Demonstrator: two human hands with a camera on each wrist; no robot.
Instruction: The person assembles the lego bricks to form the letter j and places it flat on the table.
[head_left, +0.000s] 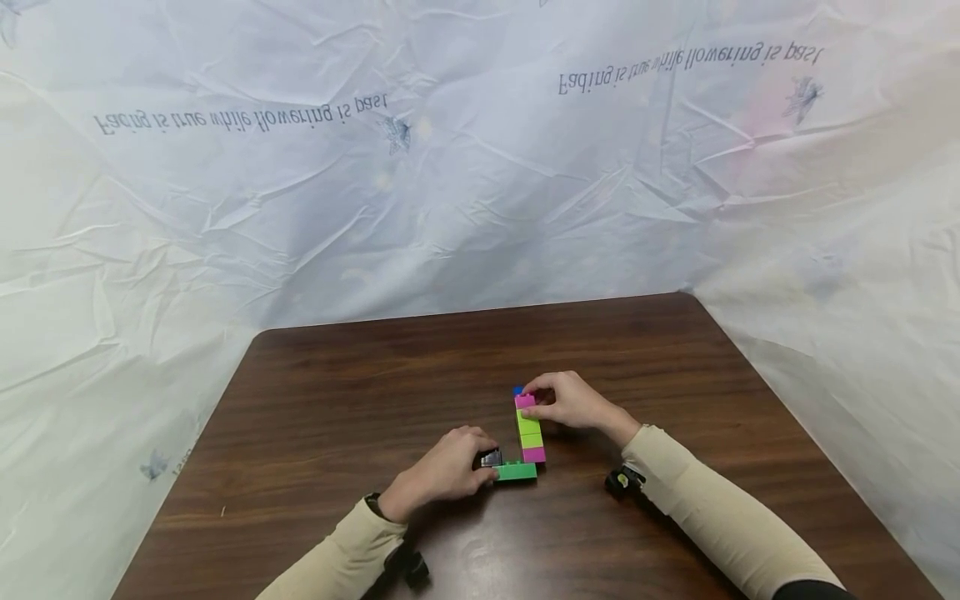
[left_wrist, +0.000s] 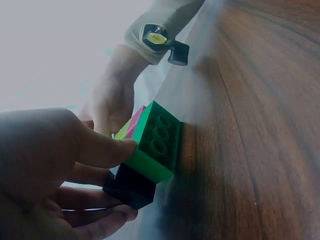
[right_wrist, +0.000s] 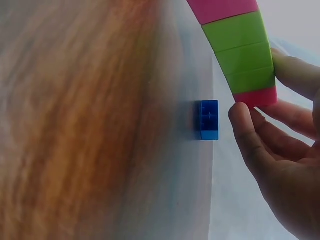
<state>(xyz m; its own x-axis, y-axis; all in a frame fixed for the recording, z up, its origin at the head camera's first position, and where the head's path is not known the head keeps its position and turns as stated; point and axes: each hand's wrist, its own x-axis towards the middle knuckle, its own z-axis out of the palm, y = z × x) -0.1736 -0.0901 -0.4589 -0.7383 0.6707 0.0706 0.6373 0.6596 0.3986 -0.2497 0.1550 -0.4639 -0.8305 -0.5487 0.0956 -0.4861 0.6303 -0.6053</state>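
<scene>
My left hand [head_left: 446, 465] grips a long green brick [head_left: 517, 472] together with a black brick [left_wrist: 129, 189]. In the left wrist view the hollow underside of the green brick faces the camera, and the thumb presses its side. My right hand [head_left: 577, 402] pinches the far end of a stick of pink and lime-green bricks [head_left: 529, 429] between thumb and fingers. The stick's near pink end lies close to the green brick's right end; whether they are joined, I cannot tell. Beyond the stick, a blue brick [right_wrist: 209, 121] sits apart on the table, partly hidden in the head view.
The brown wooden table [head_left: 360, 383] has its far edge close to a pale printed sheet [head_left: 480, 167], which hangs behind and along both sides. Wrist cameras [head_left: 624, 482] are strapped to both forearms.
</scene>
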